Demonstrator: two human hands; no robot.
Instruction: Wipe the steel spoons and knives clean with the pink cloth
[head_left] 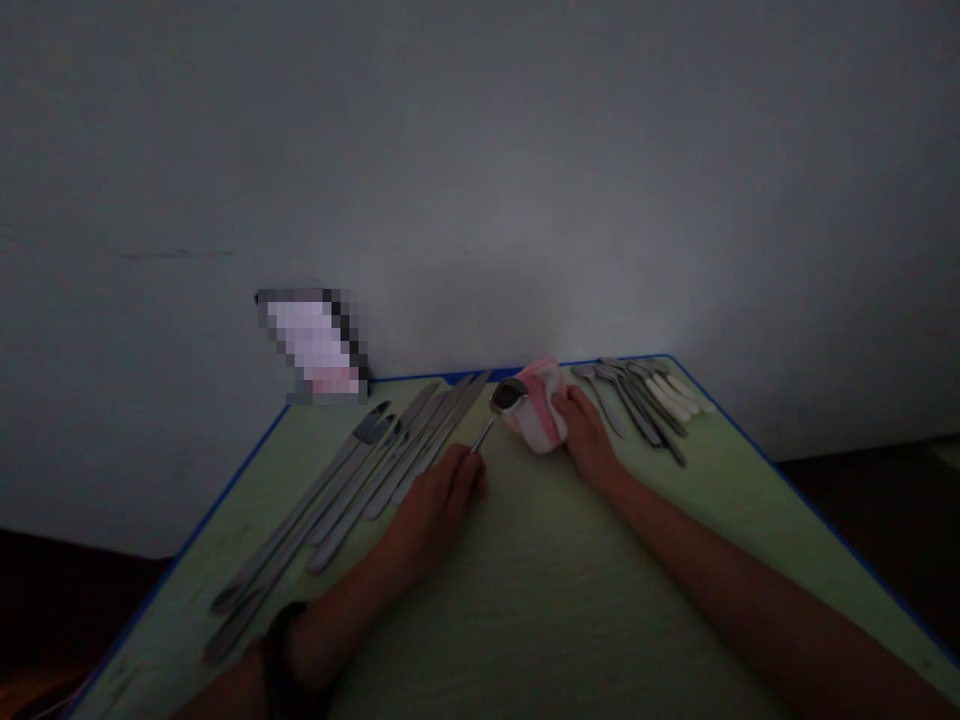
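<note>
My left hand [442, 495] is closed round the handle of a metal spoon [510, 393], whose bowl points up and away from me. In my right hand [589, 435] is a pink and white cloth [541, 408], bunched beside the spoon's bowl. The cloth's edge appears to touch the bowl, though the dim light makes this hard to judge. Left of my left hand lie several table knives [375, 475] and long-handled pieces of cutlery [300, 515], side by side. Beyond my right hand are several spoons [600, 385] and other metal cutlery [637, 400].
The pale green table [555, 600] has a blue edge and stands against a grey wall [480, 180]. A blurred-out device [315, 340] leans on the wall at the back left. Several white-handled utensils [675, 392] lie near the back right corner.
</note>
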